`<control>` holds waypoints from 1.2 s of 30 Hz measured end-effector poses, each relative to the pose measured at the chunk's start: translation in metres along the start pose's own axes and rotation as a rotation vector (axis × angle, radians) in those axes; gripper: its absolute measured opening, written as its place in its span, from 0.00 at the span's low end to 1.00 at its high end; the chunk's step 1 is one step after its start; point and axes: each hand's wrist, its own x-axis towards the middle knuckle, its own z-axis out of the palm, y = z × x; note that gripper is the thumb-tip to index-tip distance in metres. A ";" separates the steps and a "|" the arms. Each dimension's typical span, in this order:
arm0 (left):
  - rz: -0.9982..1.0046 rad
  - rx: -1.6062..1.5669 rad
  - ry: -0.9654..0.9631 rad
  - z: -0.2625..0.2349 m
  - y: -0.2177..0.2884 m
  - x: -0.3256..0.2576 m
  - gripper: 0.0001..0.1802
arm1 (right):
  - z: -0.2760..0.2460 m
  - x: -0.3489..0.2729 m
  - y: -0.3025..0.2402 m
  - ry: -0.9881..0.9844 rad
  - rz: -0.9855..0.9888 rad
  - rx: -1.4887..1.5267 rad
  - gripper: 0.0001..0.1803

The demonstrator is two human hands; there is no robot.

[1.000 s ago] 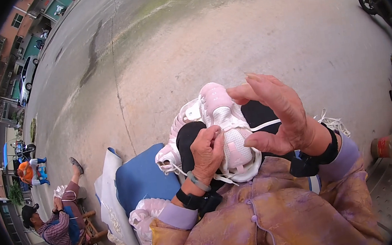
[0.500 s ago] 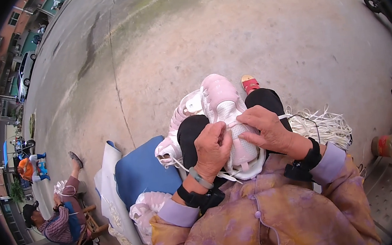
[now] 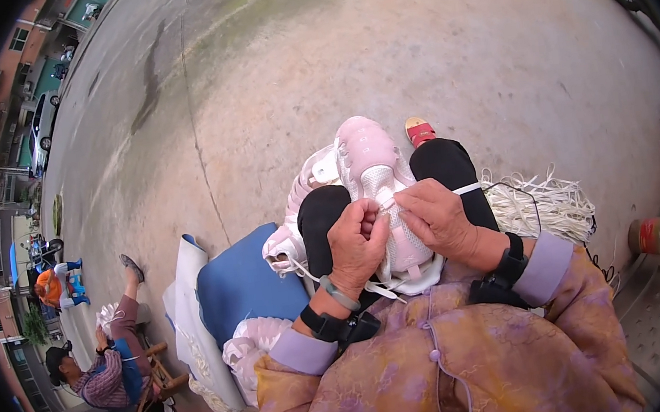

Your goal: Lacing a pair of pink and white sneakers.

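A pink and white sneaker (image 3: 366,143) lies on my lap between my knees, its toe pointing away and its mesh tongue (image 3: 405,248) toward me. My left hand (image 3: 355,239) is closed at the left side of the lacing, thumb and fingers pinched together. Opposite it, my right hand (image 3: 437,215) pinches at the right side. A short piece of white shoelace (image 3: 387,203) shows between the fingertips; most of it is hidden by them. Left of this shoe, beside my left knee, are more pink and white shoes (image 3: 281,250).
A bundle of white laces (image 3: 547,203) hangs beside my right knee. Blue sheet material (image 3: 246,283) and another pink shoe (image 3: 257,342) are at my left. A plastic bottle (image 3: 655,238) stands at right. A seated person (image 3: 106,374) is at far left.
Both hands have shifted slightly up the shoe toward its toe, and their fingertips have come closer together. The view has moved a little.
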 end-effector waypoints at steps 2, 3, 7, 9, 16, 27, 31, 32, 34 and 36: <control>-0.004 0.000 -0.008 0.000 0.002 0.002 0.10 | -0.003 0.001 0.000 0.008 0.034 0.026 0.15; -0.003 0.002 -0.013 -0.001 0.002 0.004 0.10 | -0.005 0.002 0.000 0.022 0.046 0.059 0.15; 0.009 0.015 -0.044 -0.005 0.001 0.007 0.09 | -0.006 0.005 0.001 0.017 0.057 0.121 0.14; -0.014 0.005 -0.058 -0.006 -0.002 0.007 0.10 | -0.007 0.007 0.002 -0.033 0.075 0.132 0.15; 0.031 0.086 -0.081 0.000 0.001 0.005 0.07 | 0.000 0.006 0.000 -0.162 0.167 0.106 0.19; 0.124 0.001 -0.155 -0.028 -0.011 0.012 0.03 | -0.023 0.020 0.006 -0.160 0.127 0.256 0.18; -0.088 -0.085 0.168 -0.085 -0.030 -0.008 0.07 | -0.041 0.019 0.013 -0.207 0.124 0.186 0.18; -0.118 -0.069 0.278 -0.106 -0.042 -0.012 0.07 | -0.044 0.017 0.015 -0.209 0.131 0.184 0.18; -0.147 0.205 0.530 -0.162 -0.078 -0.030 0.08 | -0.044 0.019 0.017 -0.283 0.093 0.058 0.17; -0.368 0.295 0.710 -0.213 -0.106 -0.050 0.07 | -0.038 0.016 0.021 -0.236 0.038 0.003 0.12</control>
